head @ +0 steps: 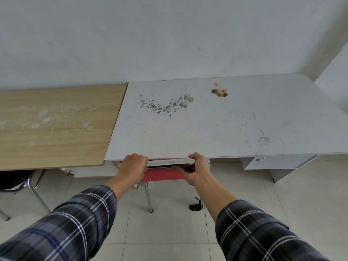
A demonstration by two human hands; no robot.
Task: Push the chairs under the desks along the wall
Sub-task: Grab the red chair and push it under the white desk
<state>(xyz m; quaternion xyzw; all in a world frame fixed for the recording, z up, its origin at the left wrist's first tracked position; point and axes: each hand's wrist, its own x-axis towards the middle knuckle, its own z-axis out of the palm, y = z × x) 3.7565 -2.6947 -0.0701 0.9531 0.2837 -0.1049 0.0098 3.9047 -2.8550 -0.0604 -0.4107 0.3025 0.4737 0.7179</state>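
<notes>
On the far left, a black chair (13, 180) sits partly under the wooden desk (56, 125), and its shiny legs stick out onto the floor. It may need a push too.

The left hand (132, 167) is closed tight around the left end of the red chair's (162, 175) shiny top bar. The right hand (197, 169) is closed around the right end. The bar is right at the front edge of the white desk (216, 119), and the red seat is mostly under it.

What could go wrong? I think the fingers could get pinched between the bar and the desk edge if the push is hard. The bar could also bump the desk and stop.

A small black thing (195, 205) lies on the floor tiles near the chair's right side. A chair leg might catch on it. On the right, the desk's drawer box (278, 164) stands well apart from the chair.
</notes>
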